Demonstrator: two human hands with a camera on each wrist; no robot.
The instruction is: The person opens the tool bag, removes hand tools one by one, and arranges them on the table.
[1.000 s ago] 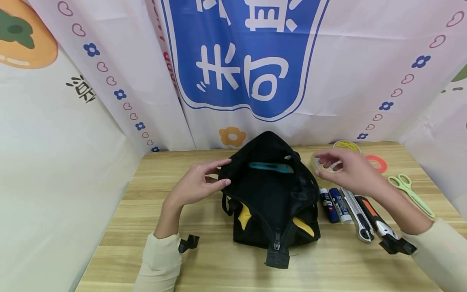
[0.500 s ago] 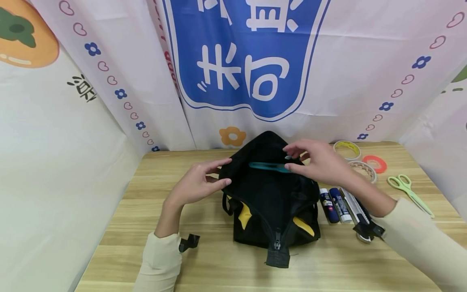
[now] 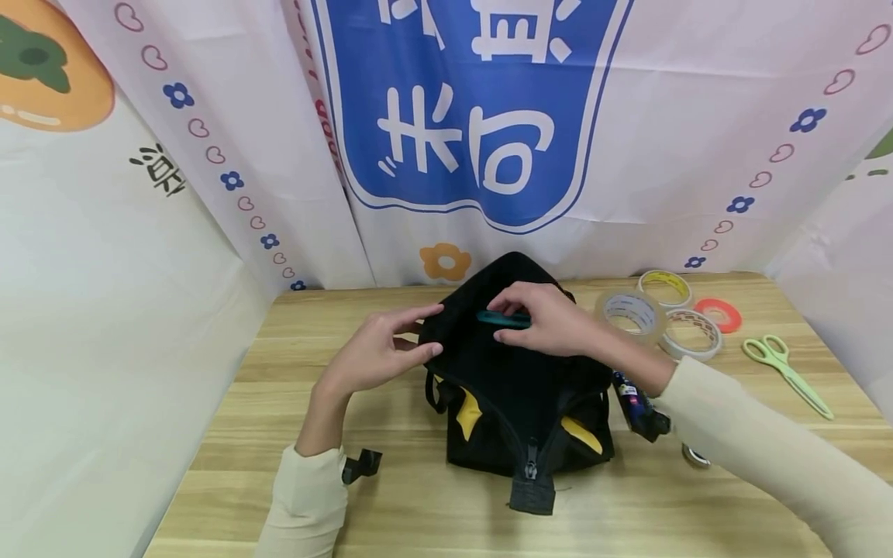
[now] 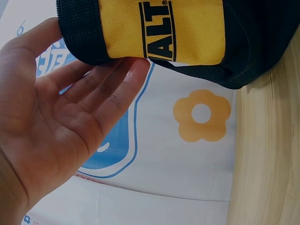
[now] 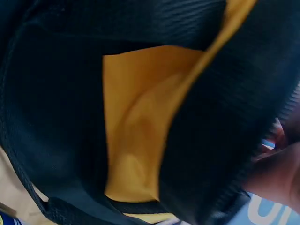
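A black tool bag with yellow panels stands on the table, its zippered mouth wide apart. My left hand holds the left rim, thumb and fingers at its edge; in the left wrist view its fingertips meet the yellow lettered panel. Inside the bag lies a slim teal cutter. My right hand reaches over the mouth, loosely bent fingers above the cutter and thumb below it, overlapping its right end. The right wrist view shows the bag's yellow inner piece, with part of that hand at the right edge.
Right of the bag are a clear tape roll, further tape rolls, a red tape ring and green-handled scissors. The right forearm covers most of the glue sticks and cutters. A printed cloth hangs behind.
My right hand has moved left, from above the tape rolls into the bag's mouth, over the teal cutter. The clear tape roll now shows fully. The left hand stays at the rim.
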